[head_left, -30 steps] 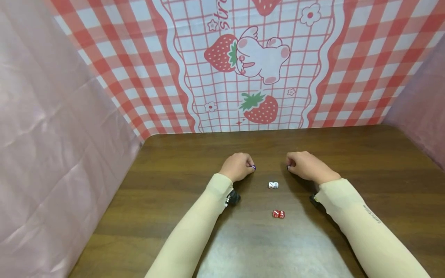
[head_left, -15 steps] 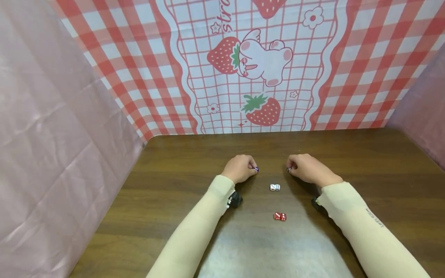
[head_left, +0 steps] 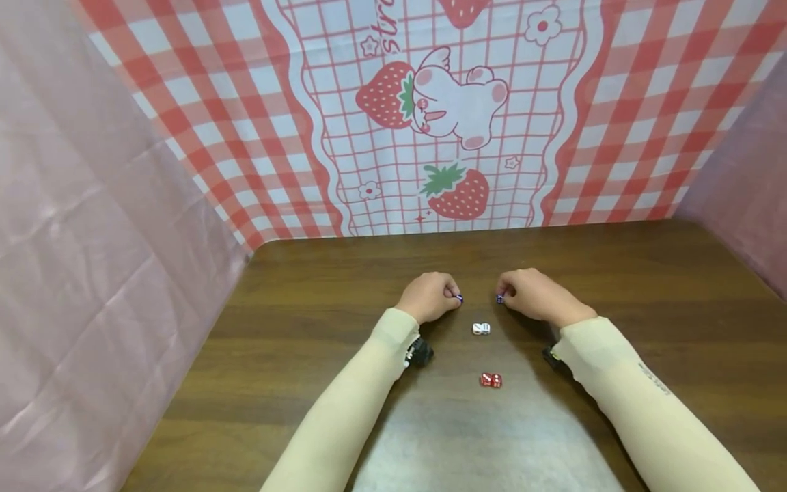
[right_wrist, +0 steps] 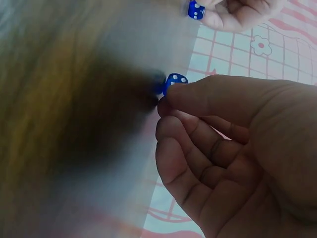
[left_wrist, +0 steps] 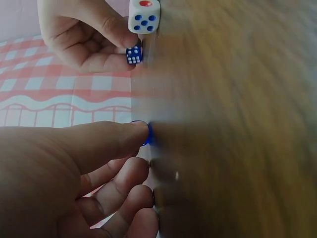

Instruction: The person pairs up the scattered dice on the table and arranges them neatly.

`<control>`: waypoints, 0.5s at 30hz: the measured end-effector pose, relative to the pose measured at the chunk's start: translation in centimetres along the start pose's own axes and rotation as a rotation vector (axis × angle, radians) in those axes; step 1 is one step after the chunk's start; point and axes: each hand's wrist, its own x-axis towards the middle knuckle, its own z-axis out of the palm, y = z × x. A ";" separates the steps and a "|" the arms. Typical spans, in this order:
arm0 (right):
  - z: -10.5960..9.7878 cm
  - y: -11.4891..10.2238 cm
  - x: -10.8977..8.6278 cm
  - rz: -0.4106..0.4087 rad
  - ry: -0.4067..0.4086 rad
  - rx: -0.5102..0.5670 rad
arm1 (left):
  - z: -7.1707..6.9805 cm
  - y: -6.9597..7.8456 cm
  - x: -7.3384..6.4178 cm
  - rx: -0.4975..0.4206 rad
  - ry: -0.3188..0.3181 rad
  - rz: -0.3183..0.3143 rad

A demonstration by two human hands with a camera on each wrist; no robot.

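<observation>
In the head view my left hand pinches a blue die between thumb and fingers, low at the tabletop. Facing it across a small gap, my right hand pinches another blue die. White pips show on the right one in the right wrist view, where the blue die pokes out past the thumb. The thumb covers most of the left blue die in the left wrist view. Nearer the body, two white dice sit side by side, and below them two red dice form a similar pair.
The brown wooden table carries the dice. Behind it hangs a red-and-white checked cloth with strawberry prints, and pink cloth drapes the left side. A dark wrist camera is strapped under the left sleeve.
Both hands have slid inward with their blue dice, so the gap between them is narrower. The white and red pairs stay put on the table; the head view has shifted slightly.
</observation>
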 end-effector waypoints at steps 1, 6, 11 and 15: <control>0.0 0.0 0.1 -0.001 0.002 0.004 | 0.0 0.1 0.1 0.000 0.000 0.000; 0.3 -0.3 0.4 -0.010 0.004 0.019 | 0.3 0.7 0.4 -0.004 -0.006 0.013; 0.6 -0.6 0.4 -0.019 -0.010 0.041 | 0.7 1.3 0.7 -0.004 -0.012 0.034; 0.6 -0.8 0.4 -0.030 -0.007 0.044 | 0.8 1.6 0.9 0.004 -0.010 0.033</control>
